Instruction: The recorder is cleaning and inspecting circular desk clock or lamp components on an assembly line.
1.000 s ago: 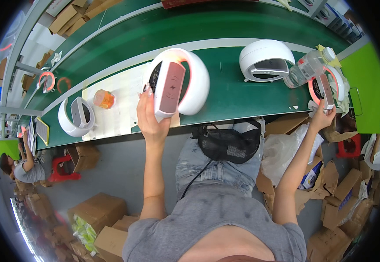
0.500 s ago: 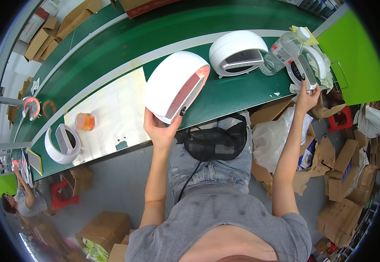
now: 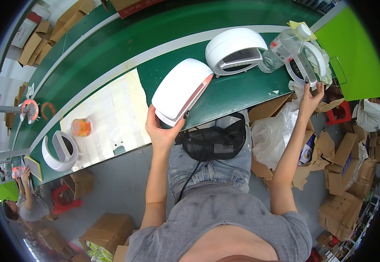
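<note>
My left hand (image 3: 163,131) grips the lower end of a white, rounded clock lamp (image 3: 182,87), thumb and fingers on opposite sides. The lamp is tilted over the bench's front edge, with a reddish glow inside its opening. My right hand (image 3: 311,99) is at the near end of another white clock lamp (image 3: 302,70), one with a lit display. Its fingers are apart, and the index fingertip overlaps that lamp's edge; whether it presses there I cannot tell. Between the two stands a third white lamp (image 3: 233,50), beside a clear plastic bottle (image 3: 281,49).
The green bench (image 3: 172,56) carries a pale paper sheet (image 3: 111,118), an orange-tinted jar (image 3: 81,127) and another white clock lamp (image 3: 61,150) at left. A bright green panel (image 3: 356,56) borders the right. Cardboard boxes (image 3: 340,214) crowd the floor. Far left, another person (image 3: 32,203) works.
The lamp in my left hand has turned, its opening now facing more downward and right. My right hand's fingers have spread at the right-hand lamp's edge. The whole view has shifted slightly.
</note>
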Tool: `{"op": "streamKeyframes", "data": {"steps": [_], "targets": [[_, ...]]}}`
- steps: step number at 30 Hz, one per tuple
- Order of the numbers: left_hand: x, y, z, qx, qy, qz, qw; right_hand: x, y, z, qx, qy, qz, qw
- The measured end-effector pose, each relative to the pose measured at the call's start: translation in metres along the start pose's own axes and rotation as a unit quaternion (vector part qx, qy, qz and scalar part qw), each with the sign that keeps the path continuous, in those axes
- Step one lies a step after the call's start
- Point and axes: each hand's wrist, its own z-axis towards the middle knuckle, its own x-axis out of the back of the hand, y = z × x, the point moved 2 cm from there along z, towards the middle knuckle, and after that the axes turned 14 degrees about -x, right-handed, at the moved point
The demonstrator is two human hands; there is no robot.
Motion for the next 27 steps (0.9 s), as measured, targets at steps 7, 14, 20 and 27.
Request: {"op": "streamKeyframes", "data": {"steps": [7, 14, 20, 27], "targets": [[-0.003, -0.01, -0.002, 0.012, -0.023, 0.012, 1.0, 0.052, 0.023, -0.012, -0.063, 0.025, -0.058, 0.996], [0.0, -0.002, 0.002, 0.049, -0.007, 0.025, 0.998, 0.023, -0.028, -0.041, -0.282, -0.343, -0.263, 0.856], [-0.008, -0.007, 0.002, 0.05, -0.011, -0.003, 0.999, -0.006, -0.099, -0.071, -0.209, -0.512, -0.046, 0.832], [-0.002, -0.008, 0.002, 0.035, -0.01, -0.001, 0.999, -0.119, -0.24, -0.168, 0.136, -0.322, 0.123, 0.929]]}}
